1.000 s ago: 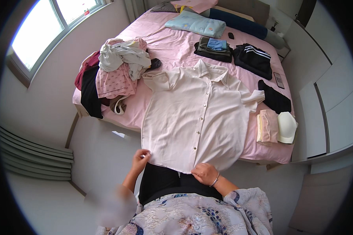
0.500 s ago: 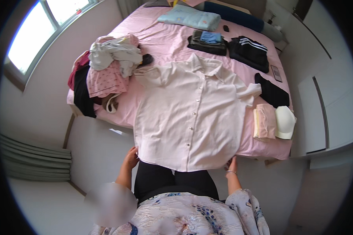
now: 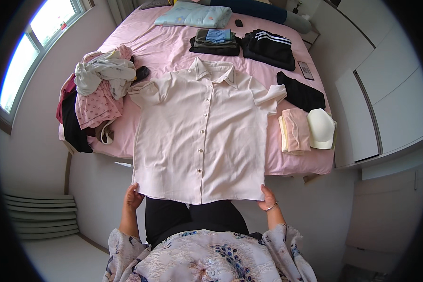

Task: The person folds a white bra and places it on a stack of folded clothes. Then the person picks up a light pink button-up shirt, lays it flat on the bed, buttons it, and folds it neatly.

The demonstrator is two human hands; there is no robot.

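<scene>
A pale pink short-sleeved button-up shirt [image 3: 174,136] lies spread front side up, collar away from me, its hem reaching past the bed's near edge toward my body. My left hand [image 3: 133,196] grips the hem's left corner, thumb on top. The right corner is pinched in my right hand [image 3: 268,198], which wears a bracelet at the wrist. Between the two hands the hem hangs fairly straight in front of my black trousers. Both sleeves lie out to the sides, the left one bent and rumpled.
The pink-sheeted bed [image 3: 164,33] holds a heap of loose clothes [image 3: 98,89] at left. Folded dark clothes [image 3: 216,47], folded black clothes with white stripes [image 3: 270,49], a phone [image 3: 305,70], black cloth [image 3: 300,91], folded peach cloth [image 3: 296,130] and a cream bra cup [image 3: 321,129] lie behind and right.
The hem's right corner has been pulled outward and straightened, with my right hand now clearly gripping it. The whole view has shifted, so the bed appears farther left.
</scene>
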